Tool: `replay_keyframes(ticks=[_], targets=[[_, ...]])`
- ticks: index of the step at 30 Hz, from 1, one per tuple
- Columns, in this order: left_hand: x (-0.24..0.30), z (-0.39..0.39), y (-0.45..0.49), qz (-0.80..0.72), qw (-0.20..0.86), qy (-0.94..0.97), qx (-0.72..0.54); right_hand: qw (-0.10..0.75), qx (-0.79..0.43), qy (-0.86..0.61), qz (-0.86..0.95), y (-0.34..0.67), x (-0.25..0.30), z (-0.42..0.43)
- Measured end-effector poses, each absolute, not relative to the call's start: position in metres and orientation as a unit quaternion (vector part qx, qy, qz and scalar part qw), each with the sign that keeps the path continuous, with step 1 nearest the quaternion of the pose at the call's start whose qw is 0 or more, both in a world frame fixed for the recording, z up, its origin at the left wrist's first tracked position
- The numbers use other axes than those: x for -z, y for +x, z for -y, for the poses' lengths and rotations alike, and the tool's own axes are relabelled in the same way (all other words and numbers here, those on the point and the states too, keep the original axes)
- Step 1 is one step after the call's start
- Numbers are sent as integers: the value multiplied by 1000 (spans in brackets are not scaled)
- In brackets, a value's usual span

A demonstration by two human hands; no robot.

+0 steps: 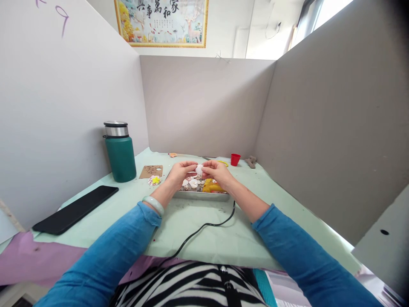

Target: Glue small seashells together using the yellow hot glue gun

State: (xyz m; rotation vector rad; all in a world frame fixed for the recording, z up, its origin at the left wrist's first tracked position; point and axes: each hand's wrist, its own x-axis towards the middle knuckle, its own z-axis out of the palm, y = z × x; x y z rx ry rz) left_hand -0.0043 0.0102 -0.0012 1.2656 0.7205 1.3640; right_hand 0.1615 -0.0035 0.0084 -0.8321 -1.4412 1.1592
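Between the fingertips of both hands is a small white shell-like piece [199, 170], held up over the metal tray [202, 195]. My left hand [180, 174] pinches it from the left, and my right hand [217, 172] grips its right side. Below them in the tray lie several white shell-like pieces [193, 183] among small bits. A yellow object [212, 186] sits at the tray's right, partly covered by my right hand; its kind is hard to make out.
A green bottle [120, 157] stands at left, behind a black phone-like slab [76, 209]. Near the tray lie a brown card [151, 171] and a yellow-centred decoration [155, 180]. A red cup [235, 160] is at the back right. A black cable [204, 225] crosses the front; grey panels enclose the table.
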Motion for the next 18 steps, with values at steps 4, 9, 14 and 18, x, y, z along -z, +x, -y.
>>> replay_keyframes(ticks=[4, 9, 14, 18], targets=[[-1, -8, -3, -301, 539, 537, -575, 530, -482, -350, 604, 162, -7, 2], [-3, -4, -2, -302, 534, 546, -570, 532, -480, -343, 607, 162, -5, 1], [-1, -6, -2, -319, 507, 567, -565, 524, -444, -356, 633, 161, -8, 5], [0, -7, -2, -321, 486, 591, -559, 511, -391, -376, 667, 160, -12, 9]])
